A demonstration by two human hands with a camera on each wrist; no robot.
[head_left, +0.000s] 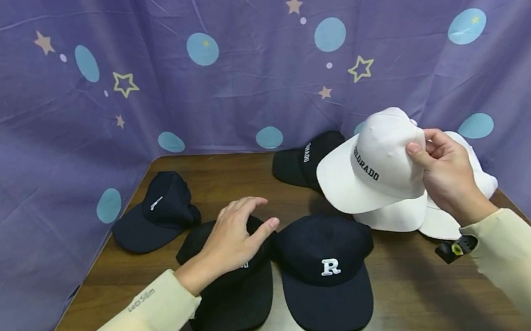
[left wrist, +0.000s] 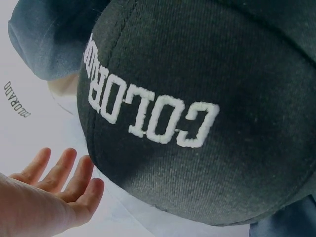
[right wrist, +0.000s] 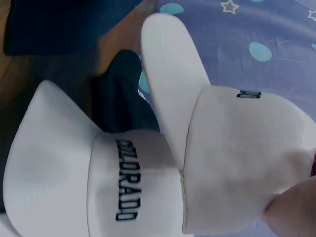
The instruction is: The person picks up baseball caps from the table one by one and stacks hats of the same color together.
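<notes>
My right hand [head_left: 449,174] pinches the back of the crown of a white cap [head_left: 383,152] lettered COLORADO, its brim toward the left. In the right wrist view this hand [right wrist: 294,210] shows at the right edge, against the held cap's crown [right wrist: 247,158]. Beneath the held cap is another white cap [head_left: 401,218]; a third white cap [head_left: 439,226] lies behind my right hand. My left hand [head_left: 233,240], its fingers spread and relaxed, is over a black cap [head_left: 235,306], partly covering it. White COLORADO letters show on that black cap [left wrist: 197,177] in the left wrist view.
A navy cap [head_left: 329,306] with a white R sits front and centre on the brown table [head_left: 236,176]. Another dark cap [head_left: 150,227] lies at the left, and a black one [head_left: 289,167] at the back. A purple patterned curtain [head_left: 253,86] surrounds the table.
</notes>
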